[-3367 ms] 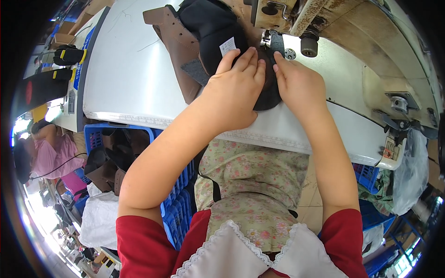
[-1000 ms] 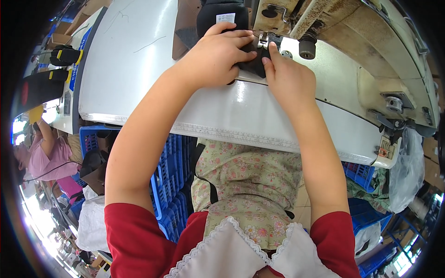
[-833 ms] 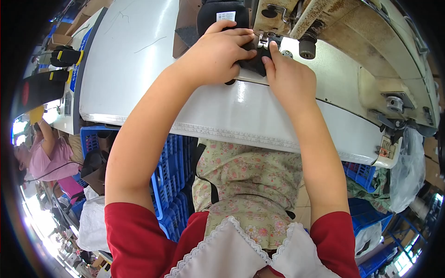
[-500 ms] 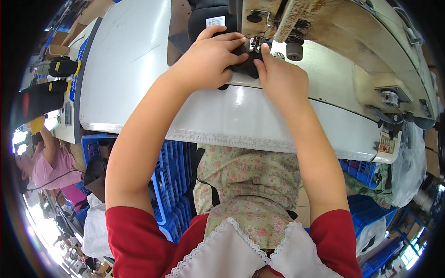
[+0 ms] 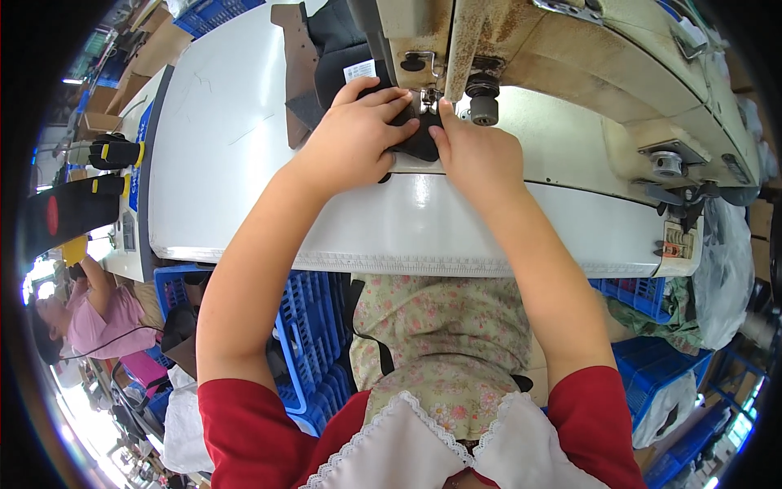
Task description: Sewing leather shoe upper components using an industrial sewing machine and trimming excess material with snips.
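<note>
A piece of black fabric [image 5: 419, 145] lies under the metal presser foot [image 5: 429, 100] of a sewing machine [image 5: 562, 61]. My left hand [image 5: 354, 134] rests flat on it, fingers spread, with fingertips just left of the foot. On the fabric's right edge sit the thumb and forefinger of my right hand [image 5: 482, 151], held apart. The forefinger's tip is close beside the foot; the other fingers are curled and partly hidden. More black material with a white label [image 5: 359, 71] extends behind my left hand. The needle cannot be made out.
Brown and dark pieces [image 5: 296, 77] lie left of the fabric on the white table [image 5: 212, 163]. A ruler strip [image 5: 391, 265] runs along its front edge. Blue crates [image 5: 314, 334] stand below. Clear plastic [image 5: 725, 269] hangs at right. Another person [image 5: 106, 318] sits far left.
The whole view has shifted, so the machine and table appear lower. Both hands stay on the black fabric by the presser foot. Its near edge has turned slightly.
</note>
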Tool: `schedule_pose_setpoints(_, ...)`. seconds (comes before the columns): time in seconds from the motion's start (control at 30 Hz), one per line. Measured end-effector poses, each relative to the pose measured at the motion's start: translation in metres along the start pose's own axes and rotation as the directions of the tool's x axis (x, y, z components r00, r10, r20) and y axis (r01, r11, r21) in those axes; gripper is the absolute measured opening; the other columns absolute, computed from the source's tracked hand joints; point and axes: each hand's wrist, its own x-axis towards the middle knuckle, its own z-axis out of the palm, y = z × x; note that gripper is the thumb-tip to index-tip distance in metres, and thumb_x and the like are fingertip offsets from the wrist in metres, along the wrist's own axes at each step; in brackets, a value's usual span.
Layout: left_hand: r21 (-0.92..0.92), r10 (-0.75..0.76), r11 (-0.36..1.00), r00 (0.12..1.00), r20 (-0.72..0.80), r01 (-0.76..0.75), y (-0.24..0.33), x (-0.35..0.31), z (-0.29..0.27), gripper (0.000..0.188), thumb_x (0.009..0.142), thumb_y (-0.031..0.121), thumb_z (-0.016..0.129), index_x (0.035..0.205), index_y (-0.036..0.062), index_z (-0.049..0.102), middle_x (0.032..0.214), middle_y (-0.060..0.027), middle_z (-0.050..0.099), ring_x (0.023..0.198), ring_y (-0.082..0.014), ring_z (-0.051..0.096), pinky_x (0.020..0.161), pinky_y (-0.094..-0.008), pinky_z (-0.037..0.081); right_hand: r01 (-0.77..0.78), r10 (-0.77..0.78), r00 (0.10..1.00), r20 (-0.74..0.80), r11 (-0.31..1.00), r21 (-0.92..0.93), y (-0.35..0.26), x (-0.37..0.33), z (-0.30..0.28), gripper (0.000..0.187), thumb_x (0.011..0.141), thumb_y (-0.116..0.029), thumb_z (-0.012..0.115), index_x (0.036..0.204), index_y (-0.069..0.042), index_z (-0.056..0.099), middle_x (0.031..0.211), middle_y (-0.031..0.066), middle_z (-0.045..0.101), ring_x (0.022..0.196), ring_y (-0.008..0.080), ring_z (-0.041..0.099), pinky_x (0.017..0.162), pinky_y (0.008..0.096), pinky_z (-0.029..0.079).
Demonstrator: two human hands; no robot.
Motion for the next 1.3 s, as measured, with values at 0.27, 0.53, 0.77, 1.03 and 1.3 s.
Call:
schedule_pose_setpoints(0.27,-0.011,-0.001,1.000,1.000,0.003,0.001,0.001,0.001,-0.002,0.053,0.060,0.008,0.060,0.112,0.0064,0.071,0.128,-0.0158,0.062,0.124,-0.0270,0.052,0.112,-0.0452,0.028,-0.001,0.002,1.000,-0.013,1.000,0.024,0.000,0.001,0.000,0.035,0.095,-0.035,0.057,0.121,-0.012,0.064,0.057,0.0084,0.063,0.051,0.0277,0.064,0.048,0.0409,0.049)
schedule_pose_setpoints(0.53,-0.005,-0.020,1.000,0.999,0.031,0.020,0.001,0.001,-0.002,0.054,0.061,0.008,0.059,0.114,0.0068,0.071,0.132,-0.0166,0.060,0.123,-0.0261,0.053,0.113,-0.0454,0.027,-0.020,0.018,1.000,0.022,0.995,0.101,-0.003,0.001,-0.011,0.036,0.095,-0.030,0.056,0.068,-0.009,0.068,0.065,0.0094,0.067,0.060,0.0275,0.067,0.054,0.0398,0.051)
schedule_pose_setpoints(0.77,0.021,-0.019,1.000,0.999,0.032,0.018,0.001,0.001,-0.006,0.046,0.065,0.009,0.063,0.109,0.0078,0.073,0.129,-0.0177,0.062,0.128,-0.0244,0.051,0.115,-0.0446,0.028,-0.001,0.006,0.999,-0.034,0.989,0.147,-0.003,0.001,-0.006,0.032,0.093,-0.028,0.058,0.069,-0.009,0.067,0.064,0.0100,0.066,0.059,0.0282,0.067,0.054,0.0404,0.051)
schedule_pose_setpoints(1.03,0.015,-0.020,1.000,0.997,0.074,0.019,0.005,0.008,-0.005,0.047,0.064,0.012,0.064,0.110,0.0093,0.073,0.131,-0.0171,0.061,0.129,-0.0244,0.051,0.115,-0.0444,0.027,0.080,-0.021,0.987,-0.161,0.927,0.367,0.021,-0.031,-0.032,0.032,0.092,-0.022,0.061,0.119,-0.007,0.067,0.077,0.0144,0.068,0.068,0.0263,0.067,0.058,0.0392,0.051)
schedule_pose_setpoints(1.3,0.004,-0.104,0.995,0.985,0.134,0.105,0.008,-0.001,-0.019,0.055,0.061,0.009,0.060,0.114,0.0077,0.071,0.131,-0.0192,0.060,0.131,-0.0291,0.049,0.113,-0.0458,0.027,-0.095,0.527,0.704,-0.476,0.735,0.671,0.154,-0.107,-0.185,0.022,0.094,-0.023,0.066,0.110,-0.008,0.073,0.100,0.0029,0.072,0.077,0.0068,0.060,0.068,0.0219,0.047)
